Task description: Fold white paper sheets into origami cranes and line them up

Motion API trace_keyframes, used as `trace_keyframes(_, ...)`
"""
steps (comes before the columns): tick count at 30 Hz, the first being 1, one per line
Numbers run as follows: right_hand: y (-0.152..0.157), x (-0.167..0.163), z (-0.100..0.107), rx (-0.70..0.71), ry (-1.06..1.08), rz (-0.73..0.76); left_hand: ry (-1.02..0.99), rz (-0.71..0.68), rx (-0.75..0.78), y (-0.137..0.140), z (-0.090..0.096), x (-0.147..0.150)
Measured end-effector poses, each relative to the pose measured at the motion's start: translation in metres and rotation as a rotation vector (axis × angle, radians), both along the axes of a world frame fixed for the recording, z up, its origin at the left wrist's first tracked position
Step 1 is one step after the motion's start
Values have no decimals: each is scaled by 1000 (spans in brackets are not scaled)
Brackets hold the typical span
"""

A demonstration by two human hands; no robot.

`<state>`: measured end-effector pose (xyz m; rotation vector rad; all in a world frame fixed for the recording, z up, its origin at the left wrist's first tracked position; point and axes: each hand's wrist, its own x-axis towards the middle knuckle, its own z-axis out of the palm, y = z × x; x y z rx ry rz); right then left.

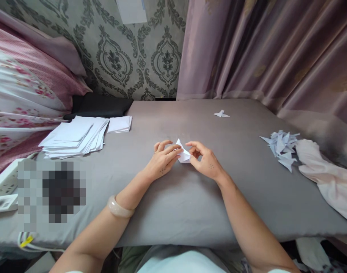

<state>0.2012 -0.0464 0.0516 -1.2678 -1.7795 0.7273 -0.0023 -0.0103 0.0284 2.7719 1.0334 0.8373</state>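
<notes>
A small piece of folded white paper (184,156) lies on the grey cloth surface in front of me, its pointed tip facing away. My left hand (164,159) presses on its left side with the fingers, which cover part of it. On the right side, my right hand (203,159) pinches the paper's edge between thumb and fingers. A pale bangle (120,207) circles my left wrist. Farther back on the right sits a single folded paper figure (221,113) with two pointed wings.
Stacks of white paper (73,136) and a smaller paper pile (120,124) lie at the left, by a black cushion-like object (101,105). Several folded paper figures (283,144) are heaped at the right beside a pale cloth (327,178). A power strip (7,180) sits at the left edge.
</notes>
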Motion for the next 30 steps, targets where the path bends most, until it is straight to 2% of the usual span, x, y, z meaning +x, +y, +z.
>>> trace_keyframes(4,-3,1,10,-75,155,90,-91,-45,-130,-8,10,1)
trace_keyframes(9,-4,5,17,-191,379,136,-285,-124,-455,-20,25,4)
trace_keyframes(11,-3,5,15,-217,452,108,-446,-93,-650,-25,27,7)
trace_keyframes(15,2,2,10,-295,558,21,-806,43,-1145,-29,23,14)
trace_keyframes(17,4,0,8,-328,617,-39,-1045,155,-1254,-28,20,16)
trace_keyframes(20,6,-4,4,-321,627,-165,-1358,328,-1205,-20,16,15)
trace_keyframes(23,5,-11,0,-277,559,-232,-1518,403,-1169,-13,13,10)
trace_keyframes(26,1,-21,-3,-223,484,-195,-1587,436,-1135,-10,10,7)
trace_keyframes(30,-7,-36,-6,-182,370,-123,-1577,508,-1018,-11,7,9)
